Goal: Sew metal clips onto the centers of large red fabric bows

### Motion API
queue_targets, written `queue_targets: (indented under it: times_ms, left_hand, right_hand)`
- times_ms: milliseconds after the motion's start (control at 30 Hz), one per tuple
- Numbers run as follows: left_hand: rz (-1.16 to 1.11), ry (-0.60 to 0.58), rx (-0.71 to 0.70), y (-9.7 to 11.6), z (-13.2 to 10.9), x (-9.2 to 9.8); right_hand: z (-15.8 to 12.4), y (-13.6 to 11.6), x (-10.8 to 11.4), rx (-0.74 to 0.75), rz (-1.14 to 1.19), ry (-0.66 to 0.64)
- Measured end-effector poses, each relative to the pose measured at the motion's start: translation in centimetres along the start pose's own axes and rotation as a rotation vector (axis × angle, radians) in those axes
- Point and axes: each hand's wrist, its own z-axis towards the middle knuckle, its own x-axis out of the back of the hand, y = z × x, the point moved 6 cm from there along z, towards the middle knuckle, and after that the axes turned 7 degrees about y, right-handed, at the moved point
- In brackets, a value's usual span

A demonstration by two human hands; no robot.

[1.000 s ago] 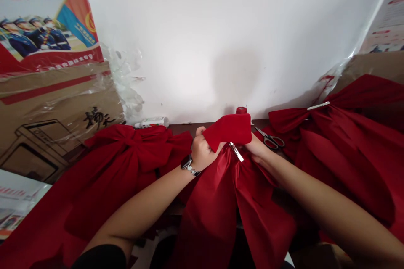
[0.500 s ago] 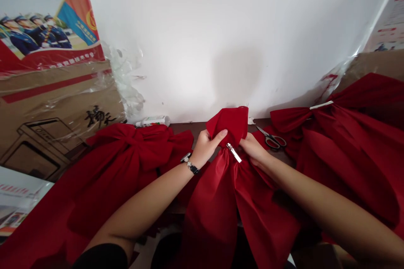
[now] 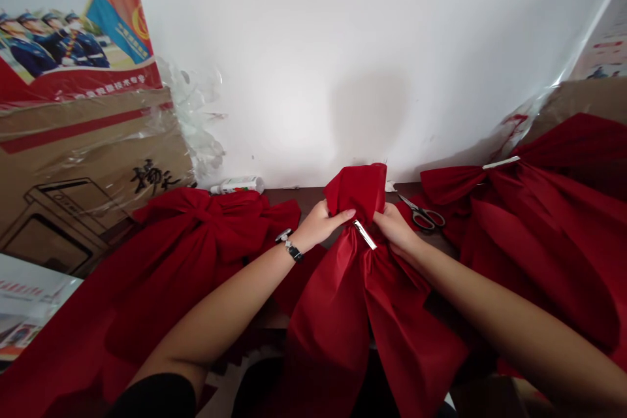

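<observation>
A red fabric bow piece (image 3: 343,313) lies in front of me, gathered at a silver metal clip (image 3: 365,234). Above the clip a red cloth flap (image 3: 358,191) stands up. My left hand (image 3: 319,224), with a watch on its wrist, pinches the flap's lower left edge just beside the clip. On the other side, my right hand (image 3: 396,230) grips the gathered cloth to the right of the clip. Both hands are closed on the fabric.
Scissors (image 3: 424,215) lie on the dark table (image 3: 294,197) just right of my hands. A finished red bow (image 3: 196,235) lies at left, another (image 3: 519,209) at right. A white tube (image 3: 238,185) rests by the wall. A cardboard box (image 3: 83,163) stands at left.
The red flap was turned from lying folded over to standing upright above the clip. My left hand shifted from beneath it to pinching its lower edge.
</observation>
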Motion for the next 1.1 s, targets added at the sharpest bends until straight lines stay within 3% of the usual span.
queue_targets:
  times_ms: [100,267,467,600,733,833,933,1033,1100]
  left_hand:
    - [-0.032,0.020,-0.029,0.6,-0.2,0.0]
    - [-0.067,-0.054,0.005,1.2,-0.7,-1.1]
    - [0.069,0.222,-0.037,-0.2,-1.7,-1.7]
    - [0.072,0.172,-0.013,-0.9,-2.5,-3.2]
    - [0.061,0.210,0.043,-1.3,-2.9,-3.4]
    - [-0.064,0.227,0.125,-1.9,-3.1,-3.4]
    - [-0.228,0.149,0.254,-2.6,-3.3,-4.0]
    - [-0.298,0.041,0.201,-2.0,-3.3,-4.6]
    - [-0.284,0.043,0.125,-1.6,-3.0,-4.3]
  right_hand:
    - [-0.1,-0.1,0.2,-0.005,-0.002,0.044]
    - [0.3,0.2,1.0,0.019,0.052,0.137]
    - [0.6,0.8,1.3,0.114,0.070,0.183]
    - [0.4,0.4,1.5,0.205,0.056,0.219]
    - [0.5,0.2,1.6,0.244,0.070,0.218]
    - [0.6,0.3,1.7,0.237,0.063,0.227]
    - [0.7,0.2,1.6,0.232,0.049,0.218]
    - [0.7,0.1,1.6,0.199,0.028,0.191]
    - [0.8,-0.1,1.6,0.183,0.007,0.177]
